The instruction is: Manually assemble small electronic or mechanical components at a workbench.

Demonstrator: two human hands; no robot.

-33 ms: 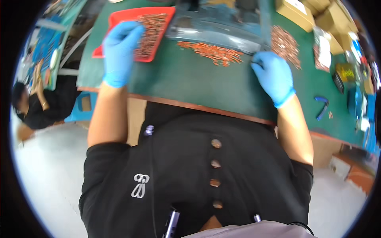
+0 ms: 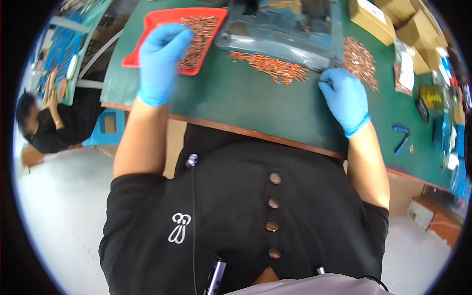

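My left hand point(image 2: 162, 61), in a blue glove, hangs over the near edge of a red tray point(image 2: 147, 29) that holds several small copper-coloured parts point(image 2: 199, 34). Its fingers curl down toward the parts, and what they hold is hidden. My right hand point(image 2: 344, 98), also in a blue glove, rests on the green table point(image 2: 236, 103) with its fingertips at the near right corner of a grey metal fixture point(image 2: 280, 34). A row of orange-copper parts point(image 2: 270, 66) lies along the fixture's front edge, left of that hand. Another heap of parts point(image 2: 359, 61) lies just beyond it.
Cardboard boxes point(image 2: 373, 14) stand at the back right. Blue-handled pliers point(image 2: 403, 137) and small packets lie on the table's right side. The table's wooden front edge point(image 2: 246, 132) runs close to my body. Another person point(image 2: 44, 123) sits at the left beside a blue stool point(image 2: 105, 128).
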